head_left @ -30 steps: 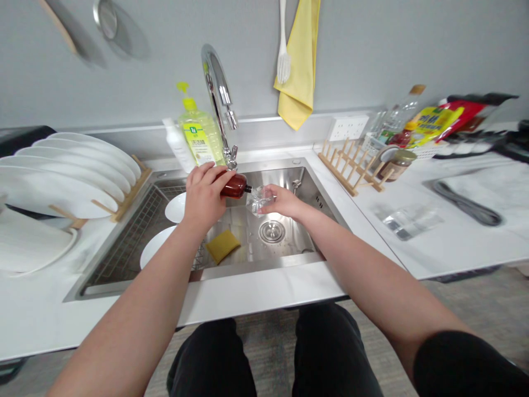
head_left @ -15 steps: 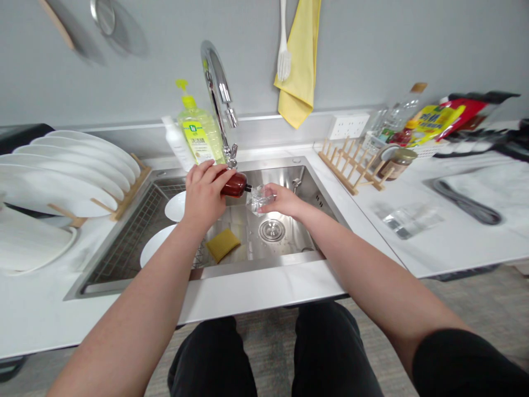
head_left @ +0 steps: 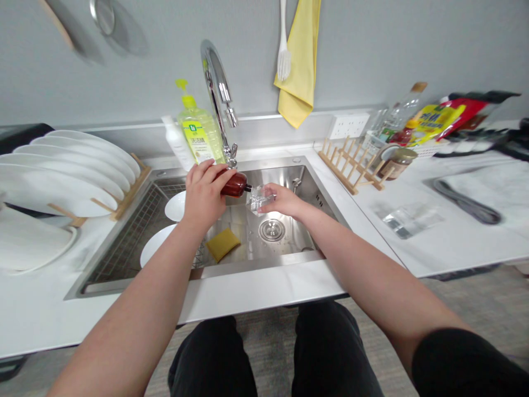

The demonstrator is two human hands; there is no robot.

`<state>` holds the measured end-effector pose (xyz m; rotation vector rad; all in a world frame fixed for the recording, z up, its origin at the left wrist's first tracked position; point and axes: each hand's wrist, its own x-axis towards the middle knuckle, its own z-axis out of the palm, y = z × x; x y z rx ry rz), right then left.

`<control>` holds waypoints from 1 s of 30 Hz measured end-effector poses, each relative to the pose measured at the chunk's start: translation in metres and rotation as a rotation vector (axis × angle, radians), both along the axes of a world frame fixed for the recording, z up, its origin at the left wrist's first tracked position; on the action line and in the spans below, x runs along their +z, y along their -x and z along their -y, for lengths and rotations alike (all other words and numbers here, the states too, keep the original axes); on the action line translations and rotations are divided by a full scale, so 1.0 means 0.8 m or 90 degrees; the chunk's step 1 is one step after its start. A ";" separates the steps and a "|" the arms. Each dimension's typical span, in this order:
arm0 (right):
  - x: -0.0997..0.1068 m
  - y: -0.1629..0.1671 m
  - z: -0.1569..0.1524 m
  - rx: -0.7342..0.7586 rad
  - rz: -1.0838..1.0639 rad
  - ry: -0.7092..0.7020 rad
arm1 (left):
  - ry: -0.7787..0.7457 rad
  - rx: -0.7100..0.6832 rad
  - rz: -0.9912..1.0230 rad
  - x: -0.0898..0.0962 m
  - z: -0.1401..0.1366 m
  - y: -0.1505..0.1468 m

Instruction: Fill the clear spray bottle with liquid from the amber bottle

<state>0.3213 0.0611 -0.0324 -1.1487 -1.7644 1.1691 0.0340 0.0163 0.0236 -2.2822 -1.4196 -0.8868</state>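
My left hand [head_left: 205, 189] is wrapped around a brown bottle [head_left: 234, 185], which lies tipped on its side over the sink [head_left: 281, 258]. Its black neck points right, toward a small clear plastic piece [head_left: 257, 200], perhaps a cup or bag. My right hand [head_left: 283, 199] pinches that clear piece, close by the bottle's mouth. Whether liquid flows between them I cannot tell. Below, a yellow sponge [head_left: 223, 244] rests on the sink floor beside the drain [head_left: 272, 230]. Two white dishes [head_left: 156, 242] sit on the wire rack at the left, partly behind my left arm.
Behind the sink stand a chrome faucet [head_left: 215, 82], a green dish soap bottle [head_left: 199, 132] and a white bottle [head_left: 177, 142]. White plates [head_left: 66, 171] fill a wooden rack on the left. To the right are a wooden rack [head_left: 351, 168], a jar [head_left: 397, 164] and a plastic packet [head_left: 407, 219].
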 end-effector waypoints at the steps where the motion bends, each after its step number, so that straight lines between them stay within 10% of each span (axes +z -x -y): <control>1: 0.001 0.000 0.000 -0.001 -0.002 0.000 | 0.001 0.001 -0.002 0.000 -0.001 0.000; 30: -0.001 0.004 0.001 0.018 -0.021 -0.034 | -0.054 -0.008 -0.047 0.020 0.010 -0.001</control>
